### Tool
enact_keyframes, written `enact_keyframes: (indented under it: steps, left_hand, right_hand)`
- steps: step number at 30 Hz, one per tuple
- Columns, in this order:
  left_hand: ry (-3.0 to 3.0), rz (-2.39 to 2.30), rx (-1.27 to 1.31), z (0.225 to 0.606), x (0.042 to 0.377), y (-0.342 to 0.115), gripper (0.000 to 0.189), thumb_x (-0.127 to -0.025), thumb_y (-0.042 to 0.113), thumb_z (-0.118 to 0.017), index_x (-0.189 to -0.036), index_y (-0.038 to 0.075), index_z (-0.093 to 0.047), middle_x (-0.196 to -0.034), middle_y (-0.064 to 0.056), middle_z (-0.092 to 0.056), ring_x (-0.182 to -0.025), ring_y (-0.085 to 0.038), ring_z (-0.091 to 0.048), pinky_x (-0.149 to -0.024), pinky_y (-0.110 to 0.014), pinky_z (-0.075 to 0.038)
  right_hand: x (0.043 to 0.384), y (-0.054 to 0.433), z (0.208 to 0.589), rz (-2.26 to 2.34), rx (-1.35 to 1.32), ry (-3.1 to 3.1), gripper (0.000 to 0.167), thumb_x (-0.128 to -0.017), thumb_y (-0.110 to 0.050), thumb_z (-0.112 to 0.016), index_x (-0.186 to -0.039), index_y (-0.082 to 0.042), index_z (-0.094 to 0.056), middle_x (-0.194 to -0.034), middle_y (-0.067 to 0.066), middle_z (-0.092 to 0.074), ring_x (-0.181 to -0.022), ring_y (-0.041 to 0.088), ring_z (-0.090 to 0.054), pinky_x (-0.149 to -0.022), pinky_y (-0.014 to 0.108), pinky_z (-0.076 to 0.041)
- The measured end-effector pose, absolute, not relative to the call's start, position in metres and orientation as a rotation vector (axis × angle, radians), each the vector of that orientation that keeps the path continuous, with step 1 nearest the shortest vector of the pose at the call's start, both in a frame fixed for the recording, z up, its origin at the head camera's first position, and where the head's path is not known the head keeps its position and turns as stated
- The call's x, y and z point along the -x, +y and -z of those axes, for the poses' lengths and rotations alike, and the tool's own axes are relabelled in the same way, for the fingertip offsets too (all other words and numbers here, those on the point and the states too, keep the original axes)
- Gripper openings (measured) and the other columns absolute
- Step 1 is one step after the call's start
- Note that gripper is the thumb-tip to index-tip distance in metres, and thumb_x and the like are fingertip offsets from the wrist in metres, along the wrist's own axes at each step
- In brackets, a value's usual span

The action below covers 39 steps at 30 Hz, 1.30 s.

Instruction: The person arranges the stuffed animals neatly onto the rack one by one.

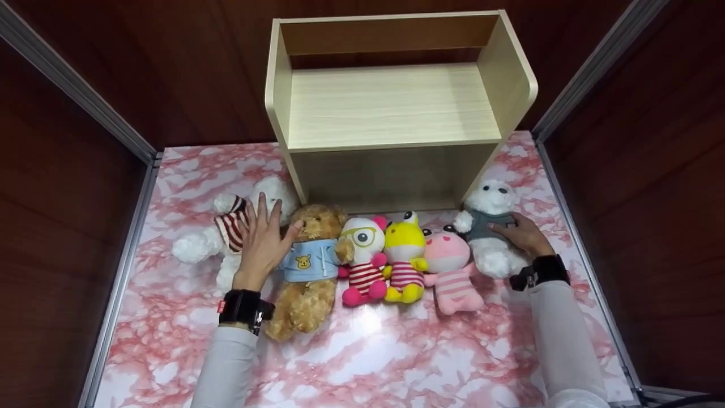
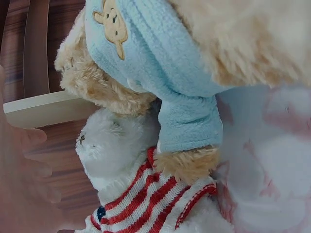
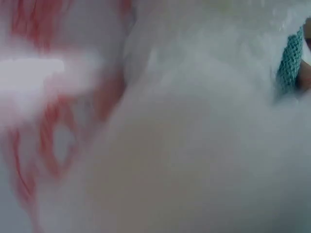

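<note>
In the head view my left hand (image 1: 263,238), fingers spread, is over a white plush bear (image 1: 274,195) in a red-striped sweater and beside a brown teddy bear (image 1: 308,306) in a light blue top. The left wrist view shows the striped sweater (image 2: 146,204) and the blue top (image 2: 189,121) touching. My right hand (image 1: 527,235) holds the side of a white plush toy (image 1: 493,198) in a dark teal shirt, thumb on its front; the other fingers are mostly hidden. White fur (image 3: 194,121) fills most of the right wrist view, blurred.
Between the bears sit a one-eyed plush (image 1: 365,277) with yellow glasses, a yellow frog plush (image 1: 405,249) and a pink plush (image 1: 453,277). Behind them stands a pale wooden shelf unit (image 1: 391,107). Dark panels (image 1: 62,187) enclose the pink marbled table (image 1: 362,362).
</note>
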<state>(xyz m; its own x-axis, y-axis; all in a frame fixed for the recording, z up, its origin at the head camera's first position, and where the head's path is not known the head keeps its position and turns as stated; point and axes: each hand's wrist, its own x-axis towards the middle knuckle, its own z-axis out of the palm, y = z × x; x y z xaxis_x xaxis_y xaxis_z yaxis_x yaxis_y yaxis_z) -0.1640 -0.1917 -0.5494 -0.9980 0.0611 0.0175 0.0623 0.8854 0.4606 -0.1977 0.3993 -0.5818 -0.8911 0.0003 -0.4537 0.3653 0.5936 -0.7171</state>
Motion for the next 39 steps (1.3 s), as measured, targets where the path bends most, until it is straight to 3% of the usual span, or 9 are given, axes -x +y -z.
enact_keyframes:
  steps: [3, 7, 18, 22, 26, 29, 34, 37, 39]
  left_hand:
    - [-3.034, 0.765, 0.102, 0.550, 0.163, -0.192, 0.085, -0.104, 0.066, -0.040, -0.163, 0.007, -0.030, -0.171, -0.021, 0.003, -0.155, -0.046, 0.011, -0.116, -0.076, 0.000]
    - [-3.013, 0.778, 0.106, 0.550, 0.162, -0.192, 0.082, -0.104, 0.063, -0.042, -0.162, 0.006, -0.031, -0.171, -0.024, 0.000, -0.154, -0.050, 0.007, -0.116, -0.077, -0.002]
    - [-2.896, 0.902, 0.166, 0.534, 0.154, -0.187, 0.073, -0.106, 0.052, -0.048, -0.160, 0.005, -0.036, -0.171, -0.022, -0.006, -0.154, -0.052, -0.001, -0.117, -0.076, -0.006]
    - [-2.820, 1.007, 0.255, 0.521, 0.150, -0.180, 0.074, -0.107, 0.055, -0.044, -0.160, 0.005, -0.038, -0.171, -0.021, -0.012, -0.155, -0.048, -0.004, -0.120, -0.071, -0.003]
    - [-2.724, 1.163, 0.372, 0.506, 0.148, -0.166, 0.086, -0.104, 0.070, -0.026, -0.160, 0.006, -0.037, -0.171, -0.020, -0.014, -0.156, -0.044, -0.006, -0.124, -0.063, -0.002]
    - [-2.673, 1.286, 0.421, 0.496, 0.147, -0.152, 0.099, -0.096, 0.080, -0.016, -0.161, 0.008, -0.036, -0.172, -0.016, -0.014, -0.155, -0.043, -0.014, -0.122, -0.065, -0.016]
    - [-2.630, 1.445, 0.488, 0.487, 0.147, -0.130, 0.105, -0.092, 0.085, -0.014, -0.161, 0.010, -0.036, -0.172, -0.011, -0.017, -0.149, -0.045, -0.031, -0.110, -0.068, -0.037]
    - [-2.597, 1.484, 0.550, 0.486, 0.148, -0.118, 0.104, -0.092, 0.084, -0.013, -0.160, 0.010, -0.039, -0.169, -0.011, -0.027, -0.123, -0.045, -0.059, -0.097, -0.060, -0.050]
    - [-2.577, 1.515, 0.585, 0.486, 0.149, -0.111, 0.104, -0.093, 0.083, -0.011, -0.160, 0.009, -0.040, -0.166, -0.012, -0.034, -0.122, -0.045, -0.060, -0.099, -0.056, -0.049]
  right_hand:
    - [0.190, 0.395, 0.589, 1.328, -0.277, 2.479, 0.078, -0.098, -0.050, -0.068, -0.146, 0.005, -0.041, -0.136, 0.027, -0.048, -0.118, 0.036, -0.051, -0.098, 0.043, -0.046]
    - [0.180, 0.394, 0.593, 1.566, -0.389, 2.443, 0.056, -0.099, -0.038, -0.071, -0.132, -0.001, -0.047, -0.115, 0.008, -0.049, -0.092, 0.016, -0.050, -0.076, 0.026, -0.044]
    - [0.165, 0.388, 0.572, 2.016, -0.693, 2.501, 0.038, -0.091, -0.019, -0.082, -0.113, -0.015, -0.052, -0.110, -0.005, -0.055, -0.099, 0.011, -0.053, -0.085, 0.019, -0.044]
    - [0.160, 0.376, 0.556, 2.182, -0.691, 2.507, 0.043, -0.088, -0.016, -0.084, -0.120, -0.016, -0.055, -0.118, -0.004, -0.057, -0.112, 0.013, -0.051, -0.095, 0.021, -0.041]
    - [0.151, 0.361, 0.539, 2.266, -0.612, 2.514, 0.053, -0.088, -0.017, -0.084, -0.133, -0.015, -0.055, -0.132, 0.001, -0.054, -0.124, 0.016, -0.046, -0.104, 0.026, -0.036]
    - [0.145, 0.350, 0.527, 2.269, -0.551, 2.568, 0.054, -0.088, -0.018, -0.083, -0.134, -0.014, -0.055, -0.134, 0.002, -0.053, -0.125, 0.016, -0.045, -0.103, 0.026, -0.035]
    - [0.139, 0.329, 0.515, 2.432, -0.428, 2.522, 0.056, -0.088, -0.011, -0.081, -0.138, -0.015, -0.055, -0.137, 0.003, -0.050, -0.125, 0.018, -0.043, -0.096, 0.026, -0.041]
    - [0.136, 0.314, 0.515, 2.538, -0.311, 2.462, 0.066, -0.089, -0.004, -0.078, -0.148, -0.017, -0.050, -0.146, 0.004, -0.047, -0.130, 0.021, -0.044, -0.099, 0.026, -0.044]
    - [0.135, 0.303, 0.515, 2.578, -0.250, 2.442, 0.072, -0.089, 0.000, -0.076, -0.153, -0.018, -0.047, -0.149, 0.005, -0.046, -0.130, 0.024, -0.047, -0.101, 0.026, -0.045]
